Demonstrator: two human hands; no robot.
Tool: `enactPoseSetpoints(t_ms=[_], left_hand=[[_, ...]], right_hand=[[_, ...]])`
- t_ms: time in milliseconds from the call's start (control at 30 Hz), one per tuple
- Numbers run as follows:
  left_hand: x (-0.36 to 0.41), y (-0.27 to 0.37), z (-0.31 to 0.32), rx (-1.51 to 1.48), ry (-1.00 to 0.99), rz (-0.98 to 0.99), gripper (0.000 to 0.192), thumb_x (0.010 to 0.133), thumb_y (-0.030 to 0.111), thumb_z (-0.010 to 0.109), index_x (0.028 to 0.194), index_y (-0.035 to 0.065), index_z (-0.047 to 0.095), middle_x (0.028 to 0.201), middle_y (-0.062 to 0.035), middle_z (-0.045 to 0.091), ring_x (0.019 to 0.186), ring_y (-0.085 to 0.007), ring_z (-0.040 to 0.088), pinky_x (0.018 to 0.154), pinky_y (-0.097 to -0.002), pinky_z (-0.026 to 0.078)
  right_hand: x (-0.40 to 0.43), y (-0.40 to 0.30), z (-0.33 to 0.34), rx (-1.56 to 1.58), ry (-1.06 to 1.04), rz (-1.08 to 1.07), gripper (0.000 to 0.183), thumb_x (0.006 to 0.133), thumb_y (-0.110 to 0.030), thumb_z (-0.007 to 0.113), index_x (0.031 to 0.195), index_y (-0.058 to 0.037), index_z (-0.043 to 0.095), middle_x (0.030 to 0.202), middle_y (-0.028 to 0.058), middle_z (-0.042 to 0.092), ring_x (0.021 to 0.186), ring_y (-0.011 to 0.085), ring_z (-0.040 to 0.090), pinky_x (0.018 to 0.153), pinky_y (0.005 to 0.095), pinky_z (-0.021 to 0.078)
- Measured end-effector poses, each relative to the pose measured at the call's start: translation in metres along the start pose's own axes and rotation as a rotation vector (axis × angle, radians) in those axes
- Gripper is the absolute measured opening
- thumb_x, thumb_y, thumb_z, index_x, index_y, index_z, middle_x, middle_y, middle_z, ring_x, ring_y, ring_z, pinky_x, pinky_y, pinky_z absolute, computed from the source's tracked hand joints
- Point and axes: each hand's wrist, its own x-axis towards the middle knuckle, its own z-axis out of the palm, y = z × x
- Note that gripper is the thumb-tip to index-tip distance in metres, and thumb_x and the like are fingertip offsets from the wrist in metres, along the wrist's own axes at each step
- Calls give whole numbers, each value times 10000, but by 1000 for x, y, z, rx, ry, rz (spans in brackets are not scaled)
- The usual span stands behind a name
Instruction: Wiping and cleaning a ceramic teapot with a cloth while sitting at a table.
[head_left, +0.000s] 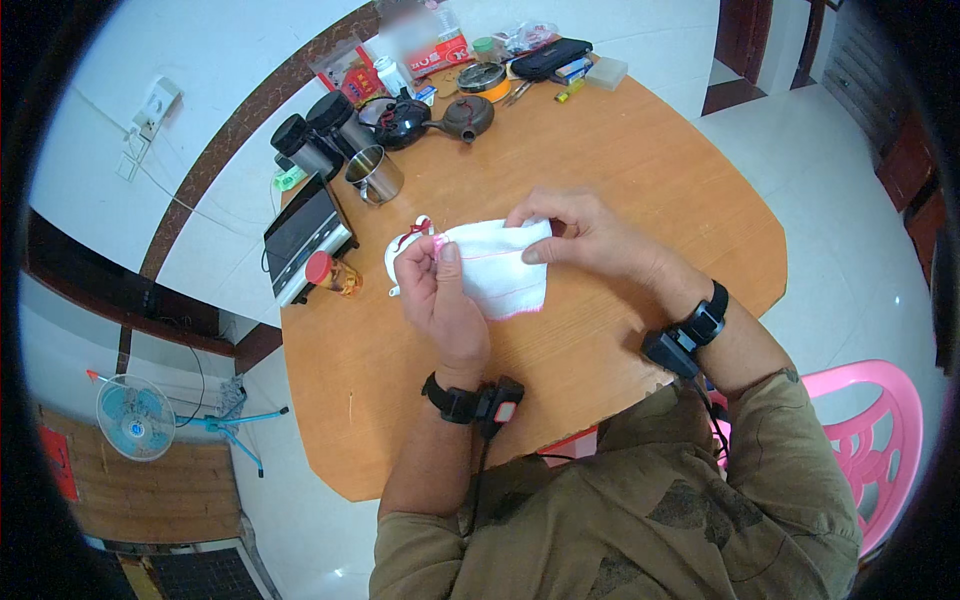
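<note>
Between my two hands a white cloth (491, 277) with pink stitched edges hangs over the wooden table. My left hand (439, 296) pinches its pink-trimmed left corner between thumb and fingers. At the opposite side, my right hand (574, 229) has its thumb on the near face of the cloth and its fingers at the top edge. Just behind my left hand stands a small white teapot (395, 251) with a dark red cord on it, partly hidden by that hand.
Left of the hands are a red-lidded jar (330, 271), an induction cooker (311, 232) and a steel mug (375, 176). Farther back stand a clay teapot (465, 118), a black teapot (403, 124) and dark-lidded canisters (341, 124). A pink plastic chair (874, 427) is at the right.
</note>
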Motion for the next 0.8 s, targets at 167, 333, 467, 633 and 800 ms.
enactPoseSetpoints(t_ms=[167,333,467,633,800], left_hand=[[5,3,-2,119,22,105,145,936,77,560,1039,-17,521,1019,-129,617,917,-165,578,862,-297,456],[4,8,-6,196,-30,139,140,921,65,576,1020,-22,528,1011,-137,621,924,-175,595,863,-305,466],[11,7,-10,201,-14,224,129,909,55,590,1000,-26,547,979,-119,626,911,-169,607,839,-291,479],[20,8,-24,338,-35,218,120,904,54,597,987,-25,560,936,-101,630,854,-152,603,811,-275,480],[16,11,-20,309,-28,175,116,900,45,601,984,-23,561,943,-99,627,853,-148,597,815,-276,479]], right_hand=[[-3,0,-1,159,-60,142,265,750,-128,758,983,-64,648,918,18,606,844,110,556,682,246,443],[0,-9,3,82,-120,17,288,759,-129,759,1008,-42,643,889,30,601,821,112,558,659,266,452],[0,3,3,13,-290,172,269,754,-207,736,972,-69,661,751,97,618,717,189,594,663,323,458],[1,11,0,14,-249,80,240,788,-222,716,947,-52,659,732,97,613,697,173,574,658,322,450],[0,4,0,192,-271,123,254,818,-238,707,908,-9,641,780,59,610,751,135,555,684,294,438]])
